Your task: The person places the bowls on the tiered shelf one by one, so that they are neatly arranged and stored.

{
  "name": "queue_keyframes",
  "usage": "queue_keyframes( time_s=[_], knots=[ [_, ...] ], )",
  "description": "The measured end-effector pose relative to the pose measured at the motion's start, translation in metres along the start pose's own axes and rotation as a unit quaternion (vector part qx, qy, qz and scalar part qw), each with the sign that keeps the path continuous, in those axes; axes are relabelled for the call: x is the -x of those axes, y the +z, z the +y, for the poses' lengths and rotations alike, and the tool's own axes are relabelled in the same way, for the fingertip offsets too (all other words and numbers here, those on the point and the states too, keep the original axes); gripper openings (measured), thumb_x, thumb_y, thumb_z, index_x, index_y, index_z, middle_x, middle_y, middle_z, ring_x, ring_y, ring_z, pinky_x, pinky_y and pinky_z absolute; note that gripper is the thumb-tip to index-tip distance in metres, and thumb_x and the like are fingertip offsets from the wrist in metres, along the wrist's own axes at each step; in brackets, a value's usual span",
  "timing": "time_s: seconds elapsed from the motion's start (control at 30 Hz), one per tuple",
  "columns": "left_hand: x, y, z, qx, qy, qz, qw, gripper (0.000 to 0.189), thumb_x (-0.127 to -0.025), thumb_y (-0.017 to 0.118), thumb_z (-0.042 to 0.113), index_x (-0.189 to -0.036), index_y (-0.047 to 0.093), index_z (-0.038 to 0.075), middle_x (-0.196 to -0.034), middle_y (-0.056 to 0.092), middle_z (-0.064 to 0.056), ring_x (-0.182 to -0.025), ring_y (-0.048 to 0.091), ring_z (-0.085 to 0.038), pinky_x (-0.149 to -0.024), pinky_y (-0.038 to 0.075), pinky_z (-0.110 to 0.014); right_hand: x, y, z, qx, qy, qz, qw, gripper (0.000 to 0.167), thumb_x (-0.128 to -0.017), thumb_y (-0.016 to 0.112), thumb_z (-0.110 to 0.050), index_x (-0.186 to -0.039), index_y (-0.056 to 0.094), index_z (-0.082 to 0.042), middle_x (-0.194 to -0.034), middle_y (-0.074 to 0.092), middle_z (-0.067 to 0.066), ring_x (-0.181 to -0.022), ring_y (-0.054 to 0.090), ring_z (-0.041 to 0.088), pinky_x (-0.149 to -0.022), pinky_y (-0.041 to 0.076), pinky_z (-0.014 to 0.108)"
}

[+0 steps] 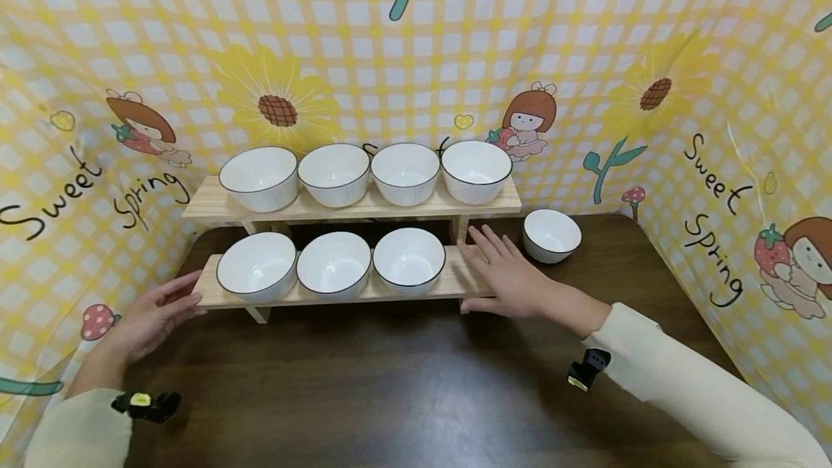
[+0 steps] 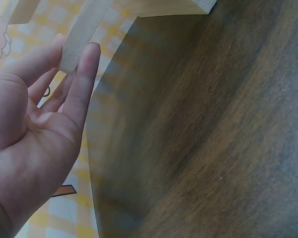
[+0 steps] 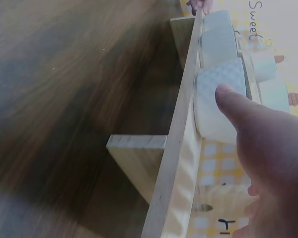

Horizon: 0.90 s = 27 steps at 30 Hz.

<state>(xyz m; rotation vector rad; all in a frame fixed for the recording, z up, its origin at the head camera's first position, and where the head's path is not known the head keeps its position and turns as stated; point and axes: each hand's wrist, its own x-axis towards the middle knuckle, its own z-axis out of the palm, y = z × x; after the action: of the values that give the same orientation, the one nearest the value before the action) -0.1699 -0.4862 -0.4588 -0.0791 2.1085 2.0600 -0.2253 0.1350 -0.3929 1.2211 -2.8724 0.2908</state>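
A two-tier wooden shelf (image 1: 354,212) bears white bowls with dark rims. Several, among them a bowl (image 1: 477,172) at the right end, line the upper board; 3, including a middle bowl (image 1: 334,263), stand on the lower board (image 1: 209,282). My left hand (image 1: 152,315) pinches the left end of the lower board, thumb and fingers on either side of it in the left wrist view. Over the bare right end of that board my right hand (image 1: 510,273) is spread, fingers fairly straight, holding nothing. Its thumb (image 3: 231,101) appears in front of a bowl (image 3: 216,116) in the right wrist view.
Right of the shelf, another white bowl (image 1: 551,235) stands on the dark wooden table (image 1: 364,388), beyond my right hand. A yellow checked cloth (image 1: 416,56) with printed flowers and figures encloses the back and both sides.
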Motion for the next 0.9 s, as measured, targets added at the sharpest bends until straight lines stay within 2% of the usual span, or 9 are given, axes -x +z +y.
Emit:
queue_keyframes(
  time_s=[0.17,0.33,0.53,0.9],
  knots=[
    [0.001,0.000,-0.001,-0.008,-0.005,0.006,0.9999,0.058,-0.104,0.059,0.010,-0.158,0.039,0.017,-0.122,0.049,0.015,-0.099,0.070,-0.008,-0.088,0.058,-0.022,0.015,-0.002,0.007,0.014,0.011,0.002,0.9998,0.099,-0.091,0.069,-0.058,-0.162,0.023,-0.005,-0.166,0.012,0.027,-0.153,0.005,0.046,-0.119,0.017,0.070],
    [0.002,0.000,-0.001,-0.017,-0.007,0.006,0.9998,0.063,-0.105,0.058,0.011,-0.161,0.031,0.013,-0.125,0.044,0.013,-0.100,0.069,-0.006,-0.089,0.058,-0.021,0.032,-0.003,0.016,0.026,0.020,0.006,0.9994,0.099,-0.091,0.069,-0.059,-0.160,0.027,-0.003,-0.165,0.013,0.028,-0.152,0.006,0.048,-0.118,0.017,0.072],
    [0.001,0.000,-0.001,-0.025,-0.005,0.001,0.9997,0.063,-0.105,0.057,0.011,-0.162,0.029,0.011,-0.126,0.044,0.012,-0.101,0.069,-0.006,-0.088,0.058,-0.021,0.053,-0.004,0.027,0.014,0.052,0.004,0.9986,0.100,-0.090,0.070,-0.060,-0.161,0.026,-0.004,-0.165,0.010,0.027,-0.153,0.004,0.048,-0.117,0.014,0.074],
    [0.001,0.000,-0.001,-0.013,0.001,-0.002,0.9999,0.059,-0.105,0.057,0.009,-0.160,0.035,0.014,-0.124,0.046,0.014,-0.100,0.069,-0.007,-0.088,0.058,-0.021,0.086,-0.009,0.055,-0.018,0.125,0.016,0.9919,0.098,-0.094,0.064,-0.060,-0.162,0.020,-0.005,-0.165,0.008,0.030,-0.151,0.004,0.051,-0.117,0.010,0.075]
  ],
)
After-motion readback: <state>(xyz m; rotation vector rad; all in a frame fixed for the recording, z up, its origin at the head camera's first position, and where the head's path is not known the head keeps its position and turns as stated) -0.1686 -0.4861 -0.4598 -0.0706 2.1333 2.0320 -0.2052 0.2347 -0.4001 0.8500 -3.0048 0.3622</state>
